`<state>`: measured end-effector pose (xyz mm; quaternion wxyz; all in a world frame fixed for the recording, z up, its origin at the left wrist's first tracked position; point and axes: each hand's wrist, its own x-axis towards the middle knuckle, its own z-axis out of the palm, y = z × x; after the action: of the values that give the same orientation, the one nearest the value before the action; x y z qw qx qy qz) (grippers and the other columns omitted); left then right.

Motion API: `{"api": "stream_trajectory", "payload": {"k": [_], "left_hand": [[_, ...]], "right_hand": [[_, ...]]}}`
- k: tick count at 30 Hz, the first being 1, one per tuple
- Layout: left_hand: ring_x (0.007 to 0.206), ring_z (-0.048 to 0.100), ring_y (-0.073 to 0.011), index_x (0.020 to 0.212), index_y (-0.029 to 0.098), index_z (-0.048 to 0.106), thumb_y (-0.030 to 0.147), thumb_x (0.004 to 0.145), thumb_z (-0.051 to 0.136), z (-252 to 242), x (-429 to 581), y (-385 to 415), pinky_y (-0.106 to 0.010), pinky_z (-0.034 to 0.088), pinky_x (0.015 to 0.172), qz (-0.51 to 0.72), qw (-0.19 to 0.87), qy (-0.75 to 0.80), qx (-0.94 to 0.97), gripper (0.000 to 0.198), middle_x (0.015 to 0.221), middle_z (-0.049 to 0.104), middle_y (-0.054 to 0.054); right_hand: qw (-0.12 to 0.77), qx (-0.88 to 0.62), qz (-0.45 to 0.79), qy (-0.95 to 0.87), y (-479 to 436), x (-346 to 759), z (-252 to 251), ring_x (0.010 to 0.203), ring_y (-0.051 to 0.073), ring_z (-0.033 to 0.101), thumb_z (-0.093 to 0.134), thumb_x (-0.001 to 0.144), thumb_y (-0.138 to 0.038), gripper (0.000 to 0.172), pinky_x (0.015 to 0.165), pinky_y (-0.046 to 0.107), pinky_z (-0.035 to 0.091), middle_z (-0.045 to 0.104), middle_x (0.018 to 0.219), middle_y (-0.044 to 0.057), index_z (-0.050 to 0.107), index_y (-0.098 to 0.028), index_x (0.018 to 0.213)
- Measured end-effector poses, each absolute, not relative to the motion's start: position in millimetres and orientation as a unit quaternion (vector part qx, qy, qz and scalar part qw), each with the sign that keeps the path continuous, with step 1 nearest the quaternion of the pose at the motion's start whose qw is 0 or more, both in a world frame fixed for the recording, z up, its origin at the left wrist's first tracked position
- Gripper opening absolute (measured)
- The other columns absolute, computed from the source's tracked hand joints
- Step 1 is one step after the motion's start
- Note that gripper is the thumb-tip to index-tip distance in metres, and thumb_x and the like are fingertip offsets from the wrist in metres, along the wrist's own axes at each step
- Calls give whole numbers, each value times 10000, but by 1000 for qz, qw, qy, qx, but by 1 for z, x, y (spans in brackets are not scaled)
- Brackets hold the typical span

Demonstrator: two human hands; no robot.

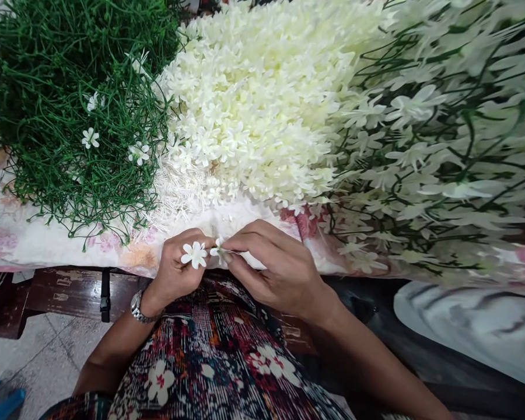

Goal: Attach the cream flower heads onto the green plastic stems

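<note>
My left hand [181, 265] is closed around an artificial flower stem, mostly hidden in the fist; one white blossom [194, 255] shows over the fingers. Thumb and fingertips of my right hand [275, 265] pinch a thin pale strand at a second small white blossom [217, 251], which sits between the two hands. Both hands are at the front edge of a flower-patterned cloth [70, 242]. Just beyond them lies a small heap of thin white stamens [179, 189].
Green plastic stems [79, 105] are piled at the left, with a few white blossoms on them. Loose cream-white petals [262, 99] form a big heap in the middle. Assembled white flowers on stems [420, 151] fill the right. A blue object [4, 399] lies on the floor.
</note>
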<state>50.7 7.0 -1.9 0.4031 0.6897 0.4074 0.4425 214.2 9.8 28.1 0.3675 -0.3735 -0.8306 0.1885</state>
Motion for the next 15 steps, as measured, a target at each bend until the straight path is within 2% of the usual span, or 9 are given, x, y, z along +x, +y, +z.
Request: {"api": "stream_trajectory", "payload": {"k": [4, 8, 11, 15], "left_hand": [[528, 382, -72, 644, 132, 528, 92, 745, 468, -3, 50, 8, -211, 303, 496, 437, 397, 398, 702, 124, 567, 407, 27], [528, 367, -78, 585, 142, 479, 73, 723, 456, -5, 50, 7, -219, 303, 501, 431, 375, 394, 720, 156, 554, 386, 30], [543, 385, -88, 649, 146, 521, 72, 712, 457, -7, 51, 7, -224, 316, 504, 433, 356, 389, 731, 115, 581, 430, 17], [569, 414, -104, 690, 153, 545, 78, 705, 453, -8, 52, 7, -232, 342, 517, 432, 327, 371, 754, 119, 585, 470, 5]], "right_hand": [[375, -400, 220, -807, 8, 214, 30, 699, 130, 510, 537, 730, -127, 130, 615, 274, 443, 559, 735, 44, 539, -154, 858], [356, -428, 219, -801, 7, 214, 30, 769, 148, 518, 529, 732, -150, 173, 666, 297, 454, 550, 799, 61, 533, -147, 905], [345, -439, 239, -795, 7, 213, 28, 831, 154, 522, 510, 736, -133, 226, 717, 307, 456, 552, 870, 78, 523, -138, 961], [334, -426, 293, -788, 8, 214, 25, 785, 142, 525, 487, 743, -111, 172, 700, 299, 448, 574, 811, 48, 540, -162, 899]]}}
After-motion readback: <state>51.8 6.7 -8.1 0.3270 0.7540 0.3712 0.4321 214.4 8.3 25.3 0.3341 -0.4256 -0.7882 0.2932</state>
